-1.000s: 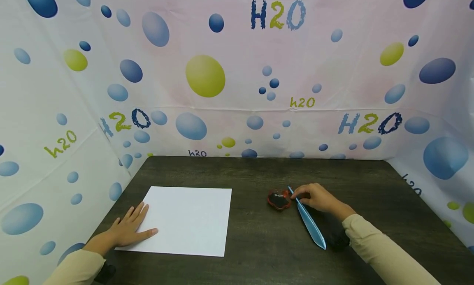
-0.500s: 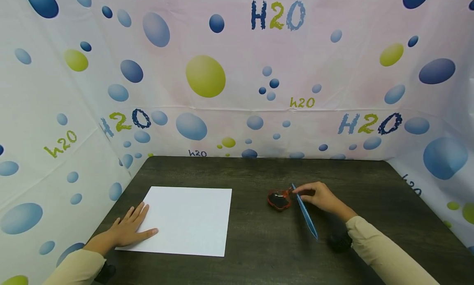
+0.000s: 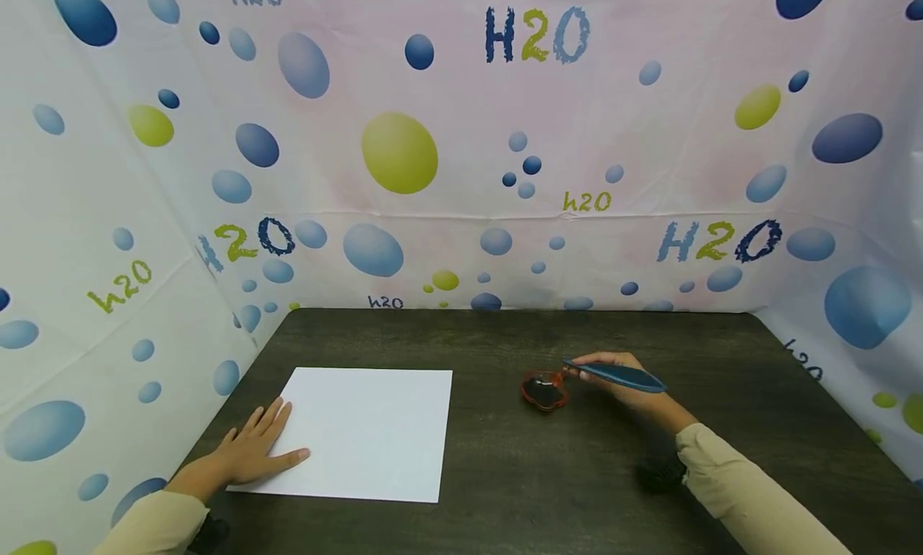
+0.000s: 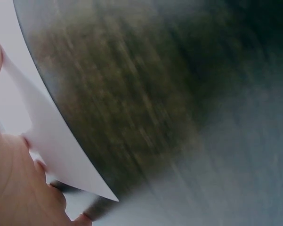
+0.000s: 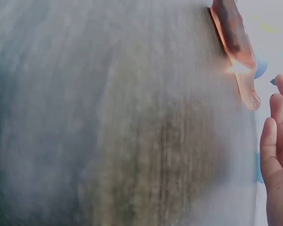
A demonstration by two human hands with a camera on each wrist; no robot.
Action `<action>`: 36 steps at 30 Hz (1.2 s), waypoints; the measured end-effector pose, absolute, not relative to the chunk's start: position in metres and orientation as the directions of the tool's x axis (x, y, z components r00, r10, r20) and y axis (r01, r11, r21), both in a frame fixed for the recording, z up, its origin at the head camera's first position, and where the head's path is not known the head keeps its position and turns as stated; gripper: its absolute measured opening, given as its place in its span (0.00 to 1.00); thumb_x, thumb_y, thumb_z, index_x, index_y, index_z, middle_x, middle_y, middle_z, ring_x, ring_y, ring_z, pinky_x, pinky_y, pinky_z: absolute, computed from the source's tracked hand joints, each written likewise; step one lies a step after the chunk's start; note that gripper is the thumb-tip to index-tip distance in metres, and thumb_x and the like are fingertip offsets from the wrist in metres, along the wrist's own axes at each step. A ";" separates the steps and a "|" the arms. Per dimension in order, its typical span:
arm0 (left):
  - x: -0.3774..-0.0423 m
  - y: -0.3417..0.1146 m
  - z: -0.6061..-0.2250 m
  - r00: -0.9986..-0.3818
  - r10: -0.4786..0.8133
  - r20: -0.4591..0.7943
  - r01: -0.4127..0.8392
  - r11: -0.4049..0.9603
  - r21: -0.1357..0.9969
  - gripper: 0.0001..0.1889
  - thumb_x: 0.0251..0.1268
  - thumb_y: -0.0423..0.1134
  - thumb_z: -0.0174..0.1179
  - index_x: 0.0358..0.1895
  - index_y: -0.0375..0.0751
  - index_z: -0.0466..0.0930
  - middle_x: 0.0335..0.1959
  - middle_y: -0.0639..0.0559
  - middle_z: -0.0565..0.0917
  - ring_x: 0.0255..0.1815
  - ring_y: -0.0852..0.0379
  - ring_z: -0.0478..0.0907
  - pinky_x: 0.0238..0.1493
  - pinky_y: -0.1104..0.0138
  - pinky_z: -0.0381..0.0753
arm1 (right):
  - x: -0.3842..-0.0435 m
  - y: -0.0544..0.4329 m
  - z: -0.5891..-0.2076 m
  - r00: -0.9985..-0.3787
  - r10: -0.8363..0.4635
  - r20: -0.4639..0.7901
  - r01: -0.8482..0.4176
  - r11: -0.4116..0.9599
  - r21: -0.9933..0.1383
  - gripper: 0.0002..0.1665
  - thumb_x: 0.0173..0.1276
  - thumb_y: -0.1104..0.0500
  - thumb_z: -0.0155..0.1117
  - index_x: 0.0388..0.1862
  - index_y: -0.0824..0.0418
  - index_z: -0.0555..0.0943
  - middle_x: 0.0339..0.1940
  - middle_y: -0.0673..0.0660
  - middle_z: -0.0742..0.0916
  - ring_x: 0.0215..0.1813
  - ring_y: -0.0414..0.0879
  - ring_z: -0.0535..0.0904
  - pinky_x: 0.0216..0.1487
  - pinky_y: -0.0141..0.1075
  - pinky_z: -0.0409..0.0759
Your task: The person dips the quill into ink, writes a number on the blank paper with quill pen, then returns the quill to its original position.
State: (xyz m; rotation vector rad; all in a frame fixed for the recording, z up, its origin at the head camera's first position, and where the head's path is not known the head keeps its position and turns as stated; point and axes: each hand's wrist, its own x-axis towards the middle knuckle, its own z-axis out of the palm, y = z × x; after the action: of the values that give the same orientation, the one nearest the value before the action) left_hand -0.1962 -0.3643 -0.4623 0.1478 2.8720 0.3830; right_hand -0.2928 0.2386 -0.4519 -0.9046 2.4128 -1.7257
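Observation:
In the head view my left hand (image 3: 248, 451) lies with spread fingers on the left edge of a white sheet of paper (image 3: 371, 435). The left wrist view shows the same hand (image 4: 23, 188) beside a corner of the sheet (image 4: 66, 160). My right hand (image 3: 638, 399) pinches the thin end of a blue feather-shaped pen (image 3: 620, 376), whose broad end slants back over the hand. Just left of its tip sits a small red, wavy-rimmed dish (image 3: 544, 392) with a dark inside. In the right wrist view this dish (image 5: 238, 42) looks translucent, and the fingers (image 5: 269, 146) are partly cut off.
A dark wood-grain table (image 3: 490, 475) carries everything. Behind it and along both sides hangs a white curtain (image 3: 461, 98) printed with bubbles and H2O lettering. Dark bands, likely the wrist cameras, show under both sleeves.
The blue feather pen has swung up from pointing toward me to lying back over my right hand, its thin end still near the red dish. The left hand and paper stay put.

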 end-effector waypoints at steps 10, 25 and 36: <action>-0.192 -0.355 -0.447 -0.961 0.130 -0.244 0.070 0.968 0.239 0.53 0.60 0.67 0.53 0.73 0.27 0.47 0.74 0.26 0.44 0.70 0.20 0.39 0.56 0.23 0.40 | -0.292 0.238 -0.454 -0.908 -0.412 0.080 -0.235 0.341 -0.910 0.19 0.71 0.57 0.59 0.53 0.69 0.74 0.47 0.62 0.84 0.50 0.53 0.82 0.48 0.39 0.80; -0.193 -0.356 -0.449 -0.963 0.127 -0.238 0.070 0.970 0.233 0.53 0.60 0.67 0.53 0.73 0.27 0.47 0.74 0.26 0.44 0.70 0.20 0.39 0.56 0.23 0.39 | -0.292 0.236 -0.454 -0.893 -0.434 0.118 -0.246 0.253 -0.936 0.17 0.67 0.61 0.64 0.47 0.73 0.76 0.39 0.60 0.84 0.36 0.45 0.81 0.36 0.38 0.81; -0.193 -0.359 -0.450 -0.955 0.142 -0.260 0.064 0.956 0.287 0.54 0.59 0.68 0.53 0.73 0.27 0.45 0.75 0.27 0.40 0.70 0.20 0.36 0.56 0.23 0.33 | -0.291 0.239 -0.453 -0.870 -0.490 0.056 -0.219 0.282 -0.934 0.22 0.70 0.58 0.60 0.54 0.75 0.74 0.48 0.66 0.84 0.46 0.47 0.83 0.45 0.39 0.82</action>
State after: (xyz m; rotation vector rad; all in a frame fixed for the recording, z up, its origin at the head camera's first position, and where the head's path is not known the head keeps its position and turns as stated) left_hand -0.1932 -0.3588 -0.4497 0.1522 2.8276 0.4009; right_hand -0.2910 0.2395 -0.4532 -0.6532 2.3094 -1.6229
